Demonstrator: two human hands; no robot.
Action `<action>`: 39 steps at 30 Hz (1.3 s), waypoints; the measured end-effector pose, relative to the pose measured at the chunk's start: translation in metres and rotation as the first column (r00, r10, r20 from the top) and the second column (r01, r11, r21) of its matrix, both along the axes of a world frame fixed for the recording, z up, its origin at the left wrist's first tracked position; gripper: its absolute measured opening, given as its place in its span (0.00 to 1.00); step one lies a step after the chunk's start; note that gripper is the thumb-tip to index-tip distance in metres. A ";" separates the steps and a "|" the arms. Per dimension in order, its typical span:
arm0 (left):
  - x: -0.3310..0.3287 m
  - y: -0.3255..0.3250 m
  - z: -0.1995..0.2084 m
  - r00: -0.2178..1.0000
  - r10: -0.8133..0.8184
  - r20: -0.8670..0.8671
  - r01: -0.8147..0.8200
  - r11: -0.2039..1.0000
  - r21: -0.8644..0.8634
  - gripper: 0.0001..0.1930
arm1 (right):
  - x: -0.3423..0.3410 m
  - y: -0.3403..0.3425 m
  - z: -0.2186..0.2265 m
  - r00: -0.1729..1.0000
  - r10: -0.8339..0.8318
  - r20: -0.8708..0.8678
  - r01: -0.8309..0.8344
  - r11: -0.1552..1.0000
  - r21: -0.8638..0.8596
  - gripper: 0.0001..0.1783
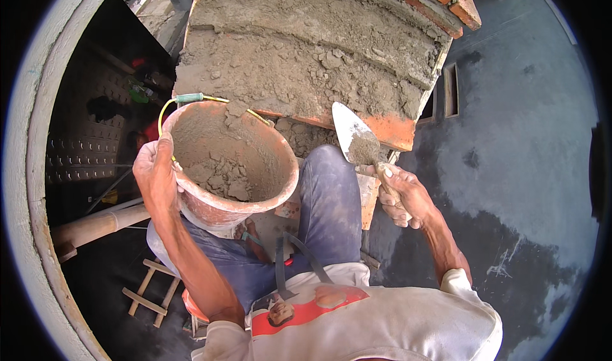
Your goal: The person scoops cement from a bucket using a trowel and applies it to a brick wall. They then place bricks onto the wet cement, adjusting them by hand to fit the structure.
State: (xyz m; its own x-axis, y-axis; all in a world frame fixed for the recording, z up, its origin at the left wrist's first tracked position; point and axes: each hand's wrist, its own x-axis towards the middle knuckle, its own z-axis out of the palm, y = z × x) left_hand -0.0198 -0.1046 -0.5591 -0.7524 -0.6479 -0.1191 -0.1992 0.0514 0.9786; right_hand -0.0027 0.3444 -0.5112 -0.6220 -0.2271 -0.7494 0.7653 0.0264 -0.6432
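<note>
With my left hand (157, 171) I grip the left rim of a bucket (239, 206), fingers closed over its edge. The bucket is orange, crusted with mortar, and tilted so its inside shows. Crumbly grey mortar (222, 177) lies at its bottom. A yellow wire handle with a green grip (189, 97) rests along the far rim. My right hand (405, 198) is wrapped round the handle of a trowel (349, 129). Its pale blade points up and to the left, with a smear of mortar near the neck, close to the front edge of the brickwork.
Ahead, a stepped brick surface (312, 61) is spread with rough mortar. Several orange bricks (433, 10) are laid at its far right. A bamboo pole (102, 227) juts in at left, above a wooden ladder (152, 292). A dark grey wall (510, 144) stands at right.
</note>
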 end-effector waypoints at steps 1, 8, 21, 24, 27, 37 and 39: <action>-0.001 0.002 0.004 1.000 0.001 0.018 -0.001 1.000 -0.002 0.17 | -0.003 0.004 -0.004 1.000 -0.017 0.019 0.017 1.000 -0.005 0.27; -0.008 0.000 0.008 0.999 -0.046 0.009 0.046 0.997 0.054 0.16 | -0.140 -0.065 -0.075 0.994 0.075 -0.079 -0.079 0.996 -0.039 0.25; -0.008 0.003 0.005 1.000 -0.011 0.022 0.012 1.000 -0.012 0.16 | -0.066 -0.060 -0.052 0.503 0.612 -0.611 -0.335 0.789 0.515 0.29; -0.008 -0.001 -0.005 1.000 0.005 -0.004 -0.005 1.000 -0.031 0.16 | -0.039 -0.051 -0.003 0.896 0.366 -0.251 -0.289 0.911 0.295 0.27; -0.005 0.009 0.012 0.998 -0.012 0.054 0.010 1.000 0.029 0.15 | -0.010 -0.019 -0.007 0.974 -0.057 -0.218 0.097 0.980 0.176 0.24; -0.007 0.009 0.004 0.999 -0.027 -0.047 0.031 0.995 0.091 0.14 | -0.081 -0.022 -0.075 0.982 -0.179 0.056 0.185 0.970 -0.156 0.23; -0.005 0.007 0.005 0.999 -0.037 0.003 0.037 0.997 0.070 0.15 | -0.094 -0.040 -0.084 0.989 -0.148 -0.009 0.145 0.976 -0.162 0.25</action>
State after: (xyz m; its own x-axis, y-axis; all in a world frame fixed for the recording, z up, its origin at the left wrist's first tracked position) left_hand -0.0250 -0.0974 -0.5546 -0.7752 -0.6095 -0.1663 -0.2029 -0.0092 0.9792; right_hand -0.0970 0.3045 -0.5956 -0.6725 -0.2483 -0.6972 0.7396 -0.1895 -0.6459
